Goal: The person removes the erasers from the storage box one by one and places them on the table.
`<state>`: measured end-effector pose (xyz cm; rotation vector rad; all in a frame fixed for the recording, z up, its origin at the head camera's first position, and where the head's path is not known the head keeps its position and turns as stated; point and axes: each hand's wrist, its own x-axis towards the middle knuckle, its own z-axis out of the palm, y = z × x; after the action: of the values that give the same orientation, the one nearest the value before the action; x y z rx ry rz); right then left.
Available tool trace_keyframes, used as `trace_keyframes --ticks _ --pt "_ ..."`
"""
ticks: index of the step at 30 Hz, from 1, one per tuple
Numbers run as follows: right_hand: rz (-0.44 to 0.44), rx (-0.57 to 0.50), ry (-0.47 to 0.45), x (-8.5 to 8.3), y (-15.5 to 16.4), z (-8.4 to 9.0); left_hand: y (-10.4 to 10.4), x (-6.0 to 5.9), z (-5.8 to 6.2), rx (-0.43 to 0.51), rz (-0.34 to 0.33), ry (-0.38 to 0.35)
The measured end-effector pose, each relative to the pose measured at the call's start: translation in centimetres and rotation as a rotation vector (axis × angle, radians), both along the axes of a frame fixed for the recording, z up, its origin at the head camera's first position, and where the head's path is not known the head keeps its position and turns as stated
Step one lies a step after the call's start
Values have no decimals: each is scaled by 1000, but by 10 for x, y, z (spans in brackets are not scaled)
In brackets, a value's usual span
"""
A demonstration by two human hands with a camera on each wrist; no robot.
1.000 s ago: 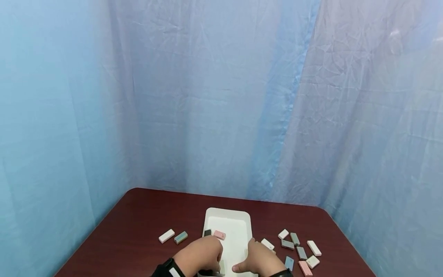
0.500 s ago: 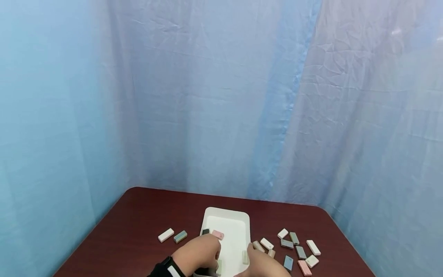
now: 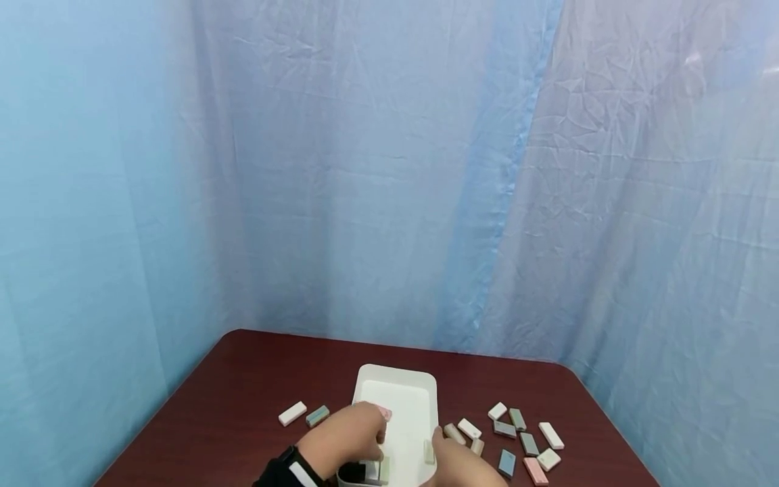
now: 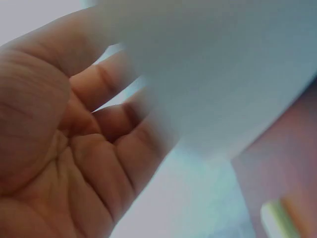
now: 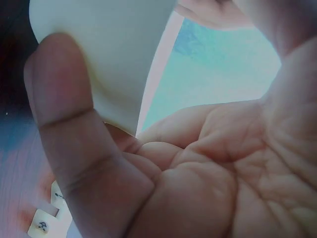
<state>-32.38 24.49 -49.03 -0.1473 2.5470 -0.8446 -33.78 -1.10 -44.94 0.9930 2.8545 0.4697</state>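
A white tray (image 3: 398, 382) lies on the dark red table (image 3: 255, 379), near its front. My left hand (image 3: 347, 438) lies over the tray's near left side; in the left wrist view its fingers (image 4: 99, 114) curl behind the blurred white tray wall (image 4: 213, 74). At the tray's near right corner is my right hand (image 3: 458, 467); the right wrist view shows its thumb (image 5: 64, 99) lying against the tray wall (image 5: 109, 49), with the palm beneath. A pink block (image 3: 384, 412), a pale green block (image 3: 429, 452) and some blocks at the near end (image 3: 374, 469) lie inside the tray.
Several pastel domino-like blocks (image 3: 523, 436) are scattered to the right of the tray. A white block (image 3: 293, 413) and a green-blue block (image 3: 317, 416) lie to its left. Blue curtains (image 3: 389, 169) close in the table's back and sides.
The tray has shifted slightly left. My right hand has drawn back toward the near edge, uncovering a tan block beside the tray. More blocks now show at the tray's near end.
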Motion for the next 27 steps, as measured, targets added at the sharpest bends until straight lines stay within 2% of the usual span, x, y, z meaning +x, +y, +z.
trace_keyframes --ticks 2,4,7,9,11,15,18,23,27 --pt "-32 16 0 25 -15 35 -10 -9 7 53 38 42" --pt "-58 13 -4 25 -16 35 -23 -19 13 113 103 75" --pt "-86 13 -10 26 -17 36 -46 -34 14 151 246 100" --pt "-90 15 -12 26 -17 36 -59 -43 10 154 338 78" --pt "-90 18 -17 26 -16 36 -68 -49 1 148 390 64" --pt "-80 10 -34 25 -15 35 -77 -58 -18 141 379 54" --pt "-67 -12 -37 22 -14 33 -77 -61 -27 146 357 51" --pt "-51 -44 -23 17 -13 31 -74 -64 -29 166 376 70" --pt "-54 -54 -27 16 -14 30 -72 -62 -28 110 371 57"
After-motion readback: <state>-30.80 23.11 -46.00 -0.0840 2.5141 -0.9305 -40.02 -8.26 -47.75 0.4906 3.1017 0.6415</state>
